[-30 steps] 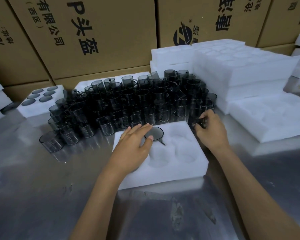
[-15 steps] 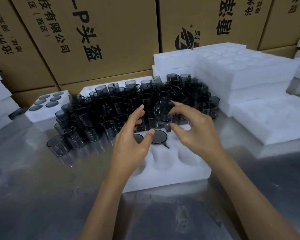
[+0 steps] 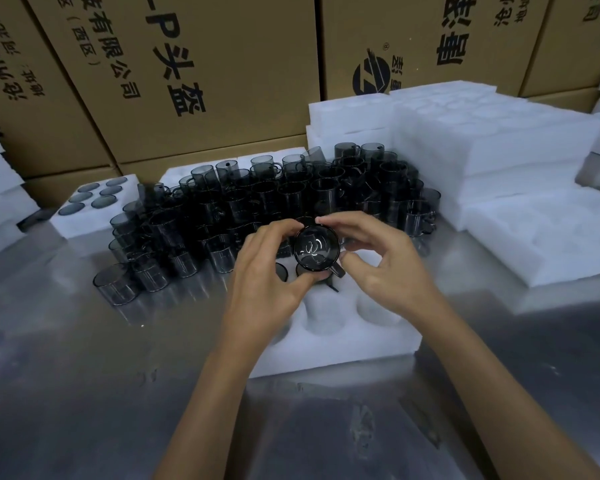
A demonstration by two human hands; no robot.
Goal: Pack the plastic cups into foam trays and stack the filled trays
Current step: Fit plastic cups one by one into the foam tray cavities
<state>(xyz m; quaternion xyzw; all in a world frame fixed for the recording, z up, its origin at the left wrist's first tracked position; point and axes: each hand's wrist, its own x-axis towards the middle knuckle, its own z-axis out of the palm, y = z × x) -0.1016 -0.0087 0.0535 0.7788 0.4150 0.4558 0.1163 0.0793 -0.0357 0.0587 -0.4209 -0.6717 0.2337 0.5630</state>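
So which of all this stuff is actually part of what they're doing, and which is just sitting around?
Part of the job:
- smoky cup, held by left hand and right hand
- foam tray under the hands, two cups already in it
- loose cups waiting behind
- filled tray at left
- empty trays stacked at right

Just lying about:
- cardboard boxes at the back
- metal table

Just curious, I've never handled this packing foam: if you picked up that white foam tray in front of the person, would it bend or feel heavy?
The foam tray looks thick and blocky, so it probably stays fairly stiff. Being white foam, it is likely very light and may slide easily on the shiny metal table.
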